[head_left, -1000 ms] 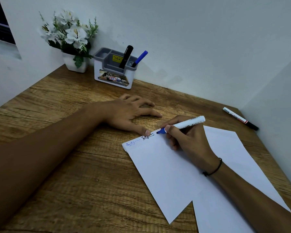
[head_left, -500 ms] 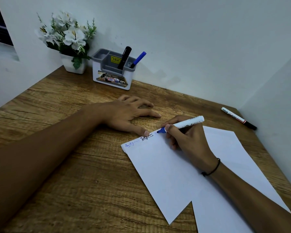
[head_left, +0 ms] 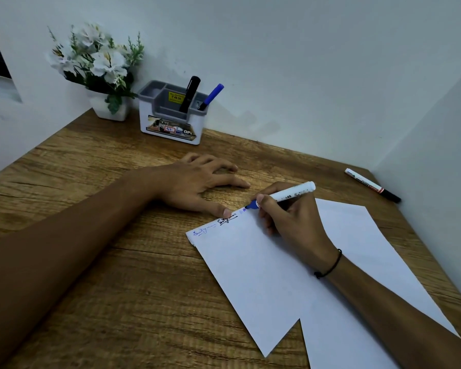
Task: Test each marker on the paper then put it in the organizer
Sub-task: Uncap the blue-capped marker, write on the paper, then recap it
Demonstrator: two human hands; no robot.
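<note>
Head view: right hand (head_left: 293,222) closed in a writing grip on the white-barrelled blue marker (head_left: 285,196), tip down on the far edge of the paper (head_left: 264,275) just right of two existing scribbles, barrel slanting up and to the right away from the tip. Left hand (head_left: 197,185) lies flat, fingers spread and holding nothing, thumb tip on the paper's far edge. Organizer (head_left: 171,121) stands by the far wall, beyond and left of both hands, two markers already upright in it; judged nearer the left hand, though the marker is in the right; one capped marker (head_left: 371,185) remains on the desk (head_left: 91,262), far right.
</note>
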